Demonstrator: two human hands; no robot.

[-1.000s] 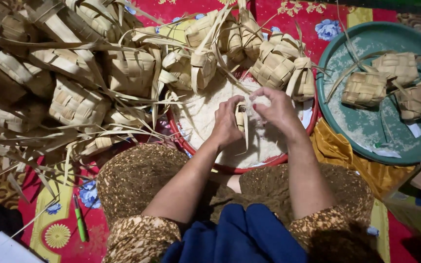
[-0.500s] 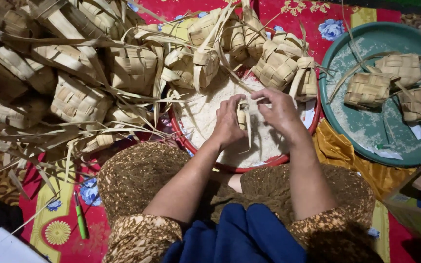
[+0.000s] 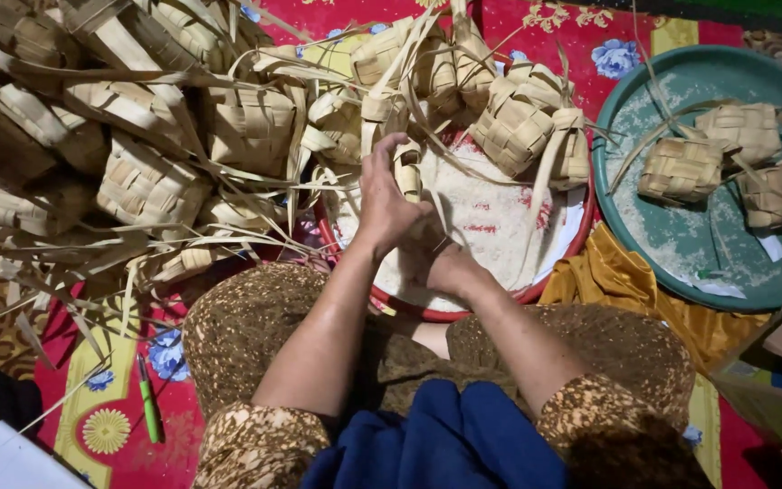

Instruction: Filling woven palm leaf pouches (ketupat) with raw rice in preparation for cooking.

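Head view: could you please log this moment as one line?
left hand: holds woven leaf pouch | right hand: in rice basin, grip hidden | green tray: three pouches

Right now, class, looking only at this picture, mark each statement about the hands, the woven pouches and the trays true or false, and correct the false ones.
1. The left hand holds a small woven leaf pouch above the rice. True.
2. The right hand rests on the green tray. False: it is low in the red-rimmed tray of rice.
3. Three woven pouches lie on the green tray. True.
4. The big pile of woven pouches lies to the person's right. False: it is to the left.
5. A green pen lies on the patterned mat. True.
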